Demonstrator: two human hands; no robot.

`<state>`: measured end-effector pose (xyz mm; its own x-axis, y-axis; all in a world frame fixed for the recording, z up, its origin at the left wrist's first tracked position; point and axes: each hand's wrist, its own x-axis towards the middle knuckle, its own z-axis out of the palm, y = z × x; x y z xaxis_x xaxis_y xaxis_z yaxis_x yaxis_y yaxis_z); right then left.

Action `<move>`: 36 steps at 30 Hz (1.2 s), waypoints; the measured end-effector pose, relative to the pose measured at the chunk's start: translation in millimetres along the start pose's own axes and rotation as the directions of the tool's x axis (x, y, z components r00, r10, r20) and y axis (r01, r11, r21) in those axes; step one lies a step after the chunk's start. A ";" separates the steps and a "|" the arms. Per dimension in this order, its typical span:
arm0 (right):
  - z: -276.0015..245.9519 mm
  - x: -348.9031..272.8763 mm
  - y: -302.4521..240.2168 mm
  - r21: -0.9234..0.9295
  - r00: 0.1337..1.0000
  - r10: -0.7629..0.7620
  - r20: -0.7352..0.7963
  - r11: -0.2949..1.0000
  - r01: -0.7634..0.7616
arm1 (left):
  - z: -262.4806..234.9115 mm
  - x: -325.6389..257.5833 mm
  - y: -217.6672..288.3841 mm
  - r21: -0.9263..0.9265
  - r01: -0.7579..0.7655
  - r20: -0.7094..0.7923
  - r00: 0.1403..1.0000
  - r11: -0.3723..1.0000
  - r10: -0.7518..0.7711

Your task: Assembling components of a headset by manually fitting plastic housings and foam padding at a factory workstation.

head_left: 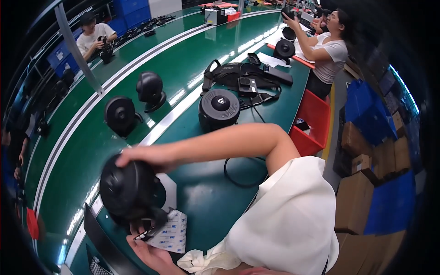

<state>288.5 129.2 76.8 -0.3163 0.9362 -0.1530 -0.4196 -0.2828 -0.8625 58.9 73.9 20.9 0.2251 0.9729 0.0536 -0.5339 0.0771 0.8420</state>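
A black round fan-like unit (128, 188) is held up off the green bench at the lower left. My right hand (144, 156) reaches across from the white sleeve and grips its top edge. My left hand (149, 252) comes up from the bottom edge, palm up, with its fingers at the unit's dark base bracket (153, 220). A white sheet of adhesive pads (173, 233) lies just under that base, against my left fingers. Whether the left hand also pinches the sheet is unclear.
Another black round unit (219, 109) stands on the bench (206, 197) beyond my arm, with a black cable loop (243, 176) and black straps (243, 78). Two more units (120, 114) ride the green conveyor. A red bin (314, 119) and cardboard boxes (362, 192) are on the right. Co-workers (327, 46) handle units farther off.
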 end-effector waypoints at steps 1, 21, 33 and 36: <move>-6.7 11.1 22.2 -0.003 0.992 0.105 0.073 0.994 -0.105 | -12.4 -2.8 0.0 0.003 0.039 0.060 0.997 0.999 -0.039; 27.5 -9.0 -21.0 -0.881 0.952 0.086 -0.292 0.364 -0.303 | -1.5 -5.4 -4.6 -0.122 0.221 -0.080 0.970 0.968 -0.231; 17.1 -20.1 34.3 -0.741 0.993 -0.021 -0.119 0.668 -0.075 | -8.4 -2.5 6.3 0.566 -0.091 0.049 0.996 0.819 0.076; 38.8 -29.4 30.8 -0.939 0.678 -0.688 0.260 -0.343 0.012 | -9.2 -8.5 10.7 0.515 -0.092 0.036 0.996 0.852 0.086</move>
<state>251.8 84.9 73.5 -0.1468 0.7751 0.6146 0.9393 0.3040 -0.1589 43.8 68.5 24.4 0.2080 0.9673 0.1449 -0.0565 -0.1361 0.9891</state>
